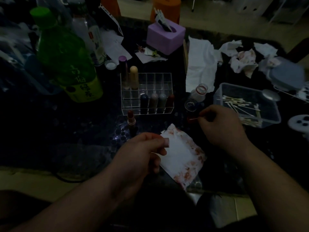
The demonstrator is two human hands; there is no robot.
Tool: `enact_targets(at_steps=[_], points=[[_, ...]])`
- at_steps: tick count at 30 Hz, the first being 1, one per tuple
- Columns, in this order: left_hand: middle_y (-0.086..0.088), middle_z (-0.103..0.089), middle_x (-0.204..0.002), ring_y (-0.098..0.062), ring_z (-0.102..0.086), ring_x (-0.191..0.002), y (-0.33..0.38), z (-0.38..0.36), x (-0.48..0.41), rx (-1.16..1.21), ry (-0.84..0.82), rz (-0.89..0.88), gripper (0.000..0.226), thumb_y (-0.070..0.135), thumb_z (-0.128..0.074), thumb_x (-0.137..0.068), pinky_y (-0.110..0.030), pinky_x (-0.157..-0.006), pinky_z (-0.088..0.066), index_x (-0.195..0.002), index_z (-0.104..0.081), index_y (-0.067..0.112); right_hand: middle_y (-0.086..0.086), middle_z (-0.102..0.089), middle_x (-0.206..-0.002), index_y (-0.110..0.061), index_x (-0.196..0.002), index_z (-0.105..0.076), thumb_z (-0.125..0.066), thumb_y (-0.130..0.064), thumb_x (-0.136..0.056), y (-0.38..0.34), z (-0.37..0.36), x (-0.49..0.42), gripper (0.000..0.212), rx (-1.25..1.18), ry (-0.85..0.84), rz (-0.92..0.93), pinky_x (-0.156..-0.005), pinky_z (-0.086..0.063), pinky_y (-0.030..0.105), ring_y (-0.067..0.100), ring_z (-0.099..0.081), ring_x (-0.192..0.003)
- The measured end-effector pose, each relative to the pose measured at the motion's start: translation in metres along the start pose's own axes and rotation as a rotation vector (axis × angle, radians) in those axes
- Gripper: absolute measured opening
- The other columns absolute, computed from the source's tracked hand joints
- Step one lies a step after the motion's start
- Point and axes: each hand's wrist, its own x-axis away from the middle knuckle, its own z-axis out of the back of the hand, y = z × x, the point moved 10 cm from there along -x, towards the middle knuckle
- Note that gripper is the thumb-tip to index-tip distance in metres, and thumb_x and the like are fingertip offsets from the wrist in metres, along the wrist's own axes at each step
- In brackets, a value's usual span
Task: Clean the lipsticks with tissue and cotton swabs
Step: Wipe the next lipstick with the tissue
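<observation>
Uncapped lipstick upright on bench, untouched. Left hand pinches edge of stained tissue. Right hand pinches cotton swab, tip reddish. Likely mid-swabbing; next: bring the swab tip to lipstick with careful aim, or wipe it on tissue.

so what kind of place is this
Probably a home, at a cluttered dark table in a dim room: a clear lipstick rack, a purple tissue box and a green drink bottle share it, with orange stools on the floor behind.
</observation>
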Motion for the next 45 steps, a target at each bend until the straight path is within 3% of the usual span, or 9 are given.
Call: enact_targets(at_steps=[4,8,12,18,23,28,34,39,45], points=[[-0.002,-0.063,-0.072,-0.015,-0.049,-0.056,0.003,0.001,-0.001,0.014,-0.01,-0.002,0.019,0.017,-0.073,-0.083,-0.028,-0.049,-0.038,-0.098,-0.071,0.006,-0.012,-0.065,-0.079,-0.018,-0.094,-0.076,-0.071,-0.015,-0.087,-0.006,-0.001,-0.001,0.01,-0.098,-0.015,0.019,-0.06,-0.037,-0.001,-0.007,-0.054,-0.068],[-0.003,-0.06,-0.073,-0.014,-0.047,-0.055,0.005,-0.001,-0.001,0.039,-0.031,-0.014,0.019,0.016,-0.07,-0.084,-0.028,-0.05,-0.036,-0.099,-0.071,0.004,-0.02,-0.061,-0.075,-0.017,-0.097,-0.078,-0.07,-0.014,-0.089,-0.004,-0.009,-0.001,0.012,-0.17,-0.039,0.018,-0.062,-0.034,-0.008,-0.023,-0.053,-0.065],[-0.002,-0.056,-0.073,-0.013,-0.045,-0.055,0.008,-0.005,0.001,0.044,-0.076,-0.02,0.021,0.02,-0.067,-0.086,-0.027,-0.052,-0.035,-0.1,-0.072,0.005,-0.014,-0.068,-0.08,-0.018,-0.097,-0.079,-0.069,-0.018,-0.091,-0.003,-0.005,-0.001,0.012,-0.161,-0.007,0.022,-0.063,-0.036,-0.007,-0.009,-0.06,-0.071],[0.003,-0.05,-0.069,-0.01,-0.043,-0.056,0.006,-0.009,0.0,0.08,-0.12,0.002,0.034,0.04,-0.054,-0.094,-0.027,-0.056,-0.037,-0.097,-0.073,0.012,-0.029,-0.06,-0.07,-0.035,-0.077,-0.069,-0.071,-0.02,-0.089,-0.001,0.018,0.003,0.019,-0.27,0.091,0.026,-0.061,-0.038,-0.003,-0.019,-0.058,-0.066],[0.0,-0.049,-0.075,-0.011,-0.041,-0.059,0.011,-0.024,0.002,0.17,-0.228,-0.026,0.032,0.028,-0.047,-0.097,-0.029,-0.06,-0.035,-0.082,-0.071,0.013,-0.026,-0.062,-0.069,-0.024,-0.08,-0.076,-0.069,-0.02,-0.091,0.01,0.013,0.001,0.014,-0.283,0.072,-0.033,-0.059,-0.039,-0.002,-0.018,-0.059,-0.065],[0.002,-0.047,-0.072,-0.012,-0.027,-0.056,0.023,-0.039,0.007,0.355,-0.386,-0.046,0.03,0.025,-0.037,-0.104,-0.026,-0.052,-0.033,-0.088,-0.058,0.012,-0.026,-0.064,-0.073,-0.026,-0.08,-0.075,-0.068,-0.022,-0.092,0.003,0.014,0.006,0.014,-0.325,0.093,-0.006,-0.062,-0.041,-0.001,-0.016,-0.061,-0.069],[0.003,-0.049,-0.072,-0.011,-0.028,-0.055,0.033,-0.035,0.005,0.308,-0.336,-0.112,0.024,0.03,-0.043,-0.1,-0.025,-0.053,-0.031,-0.09,-0.054,0.012,-0.009,-0.075,-0.076,-0.022,-0.085,-0.076,-0.069,-0.021,-0.091,-0.025,0.052,0.027,0.009,-0.65,0.143,0.064,-0.068,-0.053,0.014,0.004,-0.071,-0.074],[0.001,-0.052,-0.079,-0.01,-0.038,-0.057,0.04,-0.039,0.01,0.272,-0.356,-0.169,0.018,0.024,-0.05,-0.097,-0.024,-0.055,-0.037,-0.098,-0.06,0.009,0.0,-0.077,-0.078,-0.02,-0.08,-0.075,-0.068,-0.017,-0.088,-0.032,0.062,0.054,0.01,-0.942,0.094,0.005,-0.064,-0.055,0.019,0.015,-0.074,-0.072],[0.001,-0.05,-0.078,-0.009,-0.04,-0.056,0.043,-0.04,0.015,0.233,-0.4,-0.199,0.019,0.018,-0.056,-0.095,-0.022,-0.054,-0.042,-0.105,-0.066,0.006,0.0,-0.077,-0.079,-0.018,-0.083,-0.073,-0.067,-0.022,-0.083,-0.043,0.061,0.066,0.007,-0.932,0.057,0.065,-0.064,-0.056,0.022,0.016,-0.074,-0.071]])
